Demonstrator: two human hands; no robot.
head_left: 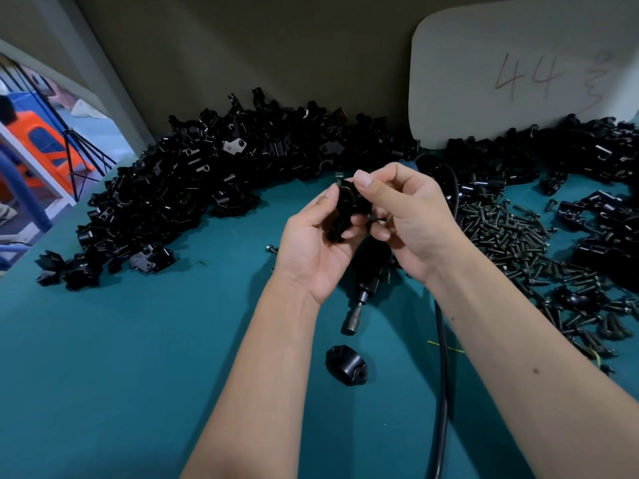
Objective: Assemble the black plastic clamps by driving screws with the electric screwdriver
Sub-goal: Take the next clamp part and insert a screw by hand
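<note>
Hands meet above the middle of the green mat [138, 357], and between them sits one black clamp [340, 212]. The left hand [311, 243] cups that clamp from below with curled fingers and thumb, while the right hand [404, 219] pinches at its top, where a screw [339, 175] pokes up from the part; whether the screw is already seated in its hole or only being started cannot be told, since the fingers cover the joint. Just below the hands, toward the person, the electric screwdriver [363, 281] lies flat on the mat with its metal tip pointing at the person, and nobody holds it, so the driving for this clamp looks not yet begun. Its black cable [442, 375] runs down past the right forearm. Nearer still than the driver tip rests a single clamp half [345, 365] with two holes, apart from everything else; it may be the mate waiting to be fitted. Left of the hands a big heap of black parts [179, 188] curves along the mat's far edge, and right of the hands loose screws [511, 236] are spread thick, with more black pieces [587, 153] beyond them. Judging by those piles, most of the work is still ahead, though which heap holds finished clamps cannot be told.
</note>
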